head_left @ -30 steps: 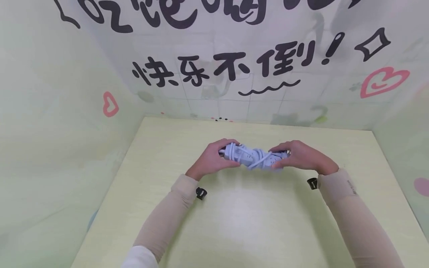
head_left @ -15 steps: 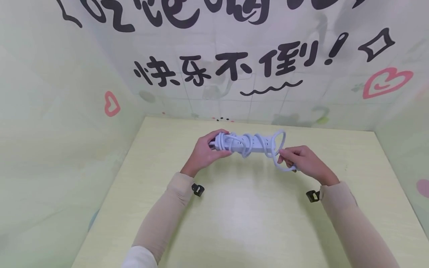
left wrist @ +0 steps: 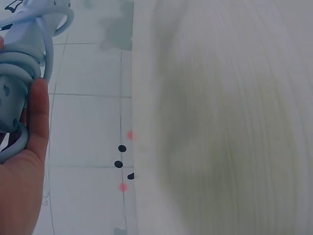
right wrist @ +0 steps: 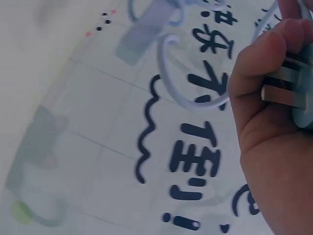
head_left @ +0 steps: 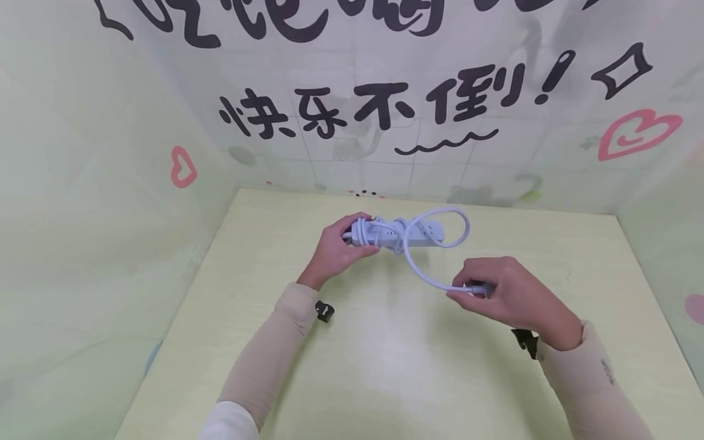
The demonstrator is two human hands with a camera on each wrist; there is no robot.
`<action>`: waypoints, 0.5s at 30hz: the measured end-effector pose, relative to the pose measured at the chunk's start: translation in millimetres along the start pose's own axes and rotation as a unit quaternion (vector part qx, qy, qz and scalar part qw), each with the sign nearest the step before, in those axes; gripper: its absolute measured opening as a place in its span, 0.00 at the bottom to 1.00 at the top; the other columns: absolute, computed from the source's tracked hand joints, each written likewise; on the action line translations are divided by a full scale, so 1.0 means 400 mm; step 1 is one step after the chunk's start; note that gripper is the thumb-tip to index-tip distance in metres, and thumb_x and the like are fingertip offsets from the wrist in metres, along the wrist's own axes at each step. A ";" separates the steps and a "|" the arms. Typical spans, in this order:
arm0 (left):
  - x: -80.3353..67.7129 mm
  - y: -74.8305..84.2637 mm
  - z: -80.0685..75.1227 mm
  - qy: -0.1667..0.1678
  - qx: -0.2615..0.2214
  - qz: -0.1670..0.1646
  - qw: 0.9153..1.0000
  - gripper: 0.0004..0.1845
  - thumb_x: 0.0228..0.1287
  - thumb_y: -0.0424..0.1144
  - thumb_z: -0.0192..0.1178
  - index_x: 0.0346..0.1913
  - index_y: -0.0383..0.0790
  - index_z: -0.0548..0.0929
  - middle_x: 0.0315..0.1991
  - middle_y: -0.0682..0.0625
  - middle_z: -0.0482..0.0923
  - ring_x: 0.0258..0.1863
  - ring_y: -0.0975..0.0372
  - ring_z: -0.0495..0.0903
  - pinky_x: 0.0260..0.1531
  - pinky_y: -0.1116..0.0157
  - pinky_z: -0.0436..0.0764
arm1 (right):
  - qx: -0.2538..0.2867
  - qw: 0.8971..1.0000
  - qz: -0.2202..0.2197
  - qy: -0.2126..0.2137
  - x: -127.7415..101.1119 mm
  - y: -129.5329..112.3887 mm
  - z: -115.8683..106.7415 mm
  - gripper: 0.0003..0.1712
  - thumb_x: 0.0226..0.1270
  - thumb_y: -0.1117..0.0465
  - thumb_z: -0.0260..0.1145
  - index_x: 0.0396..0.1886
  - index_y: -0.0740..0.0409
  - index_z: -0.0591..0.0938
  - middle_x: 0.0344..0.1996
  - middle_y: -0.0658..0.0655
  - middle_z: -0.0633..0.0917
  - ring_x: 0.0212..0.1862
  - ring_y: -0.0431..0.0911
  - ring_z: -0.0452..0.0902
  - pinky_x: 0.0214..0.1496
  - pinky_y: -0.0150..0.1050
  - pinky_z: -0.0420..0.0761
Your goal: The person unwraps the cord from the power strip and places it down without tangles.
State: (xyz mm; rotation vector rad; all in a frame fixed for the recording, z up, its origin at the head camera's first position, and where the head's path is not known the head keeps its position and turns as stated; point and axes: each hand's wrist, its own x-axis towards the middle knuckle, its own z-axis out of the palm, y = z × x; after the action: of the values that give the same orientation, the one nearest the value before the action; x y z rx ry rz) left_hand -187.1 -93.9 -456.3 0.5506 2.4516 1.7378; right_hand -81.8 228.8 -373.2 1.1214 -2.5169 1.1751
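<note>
In the head view, the fingers of the left hand (head_left: 334, 249) gripped one end of the power strip (head_left: 390, 233), whose long axis ran crosswise, rightward from them above the bench (head_left: 385, 360); the right hand (head_left: 508, 290), farther from the strip and nearer the body, pinched the plug (head_left: 481, 289), its cord (head_left: 440, 285) looping up and left. In the left wrist view, cord coils (left wrist: 17, 58) sat beside the fingertips (left wrist: 39, 90); in the right wrist view, metal prongs (right wrist: 282, 96) showed beside curled fingers.

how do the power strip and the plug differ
The power strip is a long bar; the plug is much smaller, with metal prongs.
The power strip has cord wound around it; the plug sits at the cord's end.
The left hand grips the power strip; the right hand holds the plug.
Both look pale bluish.
</note>
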 end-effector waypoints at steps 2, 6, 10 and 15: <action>-0.002 0.003 0.000 -0.001 -0.002 -0.001 1.000 0.30 0.55 0.38 0.77 0.62 0.51 0.80 0.55 0.47 0.82 0.48 0.56 0.81 0.46 0.65 0.83 | -0.037 0.997 -0.056 0.029 0.027 -0.028 -0.023 0.06 0.64 0.59 0.75 0.31 0.43 0.85 0.22 0.36 0.77 0.24 0.26 0.66 0.26 0.19 0.68; -0.006 0.013 0.006 -0.024 -0.011 -0.003 1.000 0.30 0.55 0.38 0.77 0.62 0.50 0.80 0.55 0.48 0.83 0.47 0.57 0.81 0.47 0.65 0.83 | -0.093 0.982 -0.106 0.122 0.084 -0.051 -0.082 0.17 0.72 0.49 0.67 0.29 0.56 0.87 0.21 0.45 0.80 0.23 0.29 0.65 0.26 0.20 0.67; -0.012 0.027 0.016 -0.055 -0.018 -0.003 0.998 0.31 0.55 0.39 0.77 0.63 0.51 0.79 0.56 0.49 0.83 0.48 0.57 0.82 0.49 0.64 0.84 | -0.119 0.970 -0.064 0.204 0.127 -0.039 -0.141 0.06 0.61 0.65 0.76 0.29 0.64 0.89 0.19 0.52 0.82 0.24 0.27 0.65 0.27 0.19 0.66; -0.023 0.035 0.020 -0.063 -0.026 0.006 0.998 0.31 0.54 0.38 0.77 0.63 0.50 0.80 0.55 0.50 0.83 0.48 0.57 0.82 0.50 0.63 0.84 | -0.155 0.961 0.010 0.227 0.149 -0.007 -0.185 0.08 0.52 0.74 0.78 0.33 0.66 0.90 0.22 0.57 0.85 0.24 0.24 0.64 0.29 0.18 0.65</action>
State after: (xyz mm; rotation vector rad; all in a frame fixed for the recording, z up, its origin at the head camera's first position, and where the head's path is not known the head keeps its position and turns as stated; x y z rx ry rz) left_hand -173.2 -85.9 -447.4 0.6502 2.3172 1.7096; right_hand -134.8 246.3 -296.5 0.6609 -2.2484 0.8747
